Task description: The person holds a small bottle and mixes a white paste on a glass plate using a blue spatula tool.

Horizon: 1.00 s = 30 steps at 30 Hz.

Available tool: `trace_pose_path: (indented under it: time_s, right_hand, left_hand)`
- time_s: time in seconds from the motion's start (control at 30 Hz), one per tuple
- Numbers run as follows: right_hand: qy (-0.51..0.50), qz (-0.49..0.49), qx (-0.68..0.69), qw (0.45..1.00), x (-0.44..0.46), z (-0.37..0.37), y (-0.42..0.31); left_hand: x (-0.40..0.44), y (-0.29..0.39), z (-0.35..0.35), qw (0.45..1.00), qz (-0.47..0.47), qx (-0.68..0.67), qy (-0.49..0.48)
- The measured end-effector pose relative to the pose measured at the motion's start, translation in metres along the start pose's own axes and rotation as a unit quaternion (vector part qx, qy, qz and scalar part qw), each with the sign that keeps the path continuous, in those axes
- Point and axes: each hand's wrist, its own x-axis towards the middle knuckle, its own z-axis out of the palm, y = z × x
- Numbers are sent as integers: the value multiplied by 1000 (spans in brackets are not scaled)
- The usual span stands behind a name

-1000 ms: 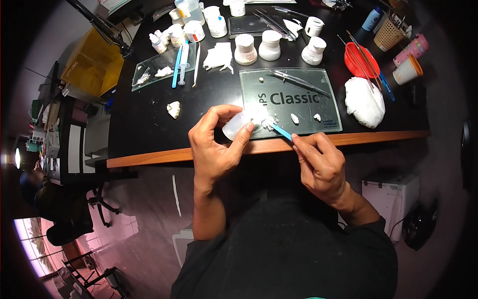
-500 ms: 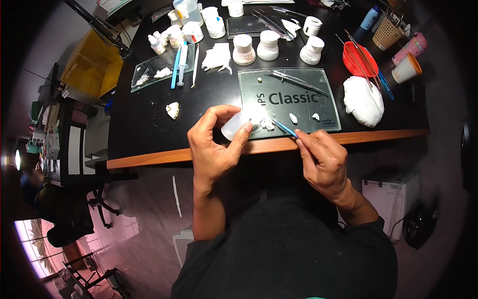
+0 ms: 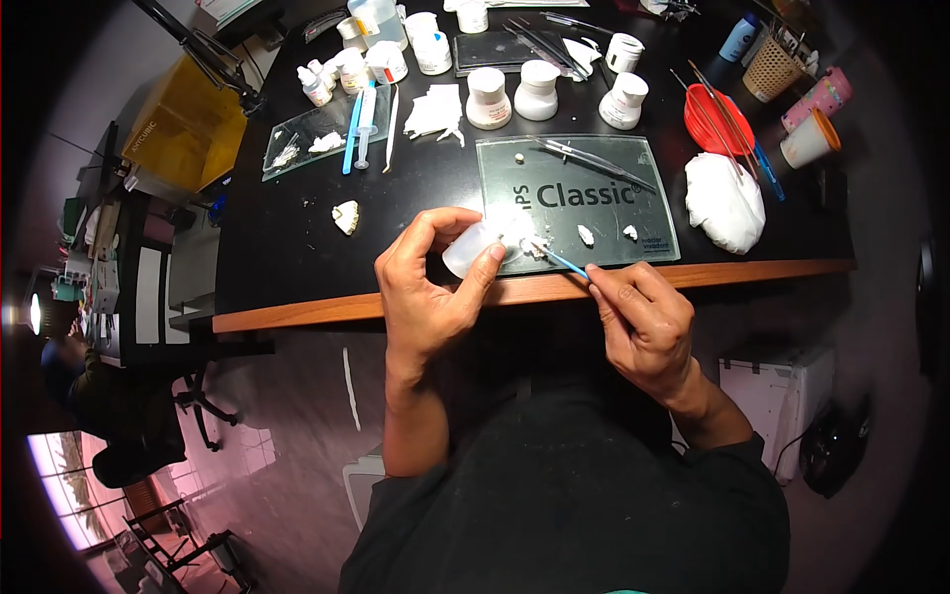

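Note:
My left hand (image 3: 435, 297) is closed around a translucent white cup (image 3: 463, 254), tilted with its mouth toward the right over the near left of a glass slab (image 3: 564, 220). Bright glare hides what is at the cup's mouth. Between the thumb and fingers of my right hand (image 3: 645, 322) is a thin blue-handled tool (image 3: 566, 262). Its tip points left to a white crumbly heap (image 3: 537, 249) beside the cup; the kind of tip cannot be made out. Two small white lumps, one at the middle (image 3: 586, 236) and a smaller one (image 3: 630, 233), lie farther right on the slab.
Tweezers (image 3: 594, 163) lie across the slab's far side. White jars (image 3: 536, 94) stand behind it. At right are a crumpled white cloth (image 3: 724, 203), a red bowl (image 3: 708, 124) with brushes and an orange-rimmed cup (image 3: 811, 139). A syringe (image 3: 366, 124) lies left. Another person sits far left.
The blue tool's tip has shifted slightly at the white heap, and its handle lies at a somewhat different angle. My left hand and the cup hold nearly the same pose.

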Motion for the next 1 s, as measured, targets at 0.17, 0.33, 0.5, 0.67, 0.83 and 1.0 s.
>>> trace_pose_path:
  time_s: [0.17, 0.33, 0.5, 0.67, 0.83, 1.0]
  right_hand:
    - [7, -18, 6, 1000, -1, 1, 2]
    - [-6, -5, 0, 1000, 0, 0, -1]
    - [-9, -6, 1, 1000, 0, 1, -3]
    - [3, -23, 13, 1000, -1, 8, 0]
    - [2, -3, 4, 1000, -2, 3, 1]
    - [-3, 5, 5, 1000, 1, -2, -1]
  left_hand:
    - [0, 0, 1, 1000, 4, -2, 3]
    - [0, 0, 1, 1000, 2, -2, 2]
    - [0, -2, 1, 1000, 11, -2, 1]
    - [0, 4, -2, 1000, 2, 9, -25]
    - [0, 2, -4, 999, 13, 24, -39]
    - [-1, 3, -4, 999, 0, 16, -38]
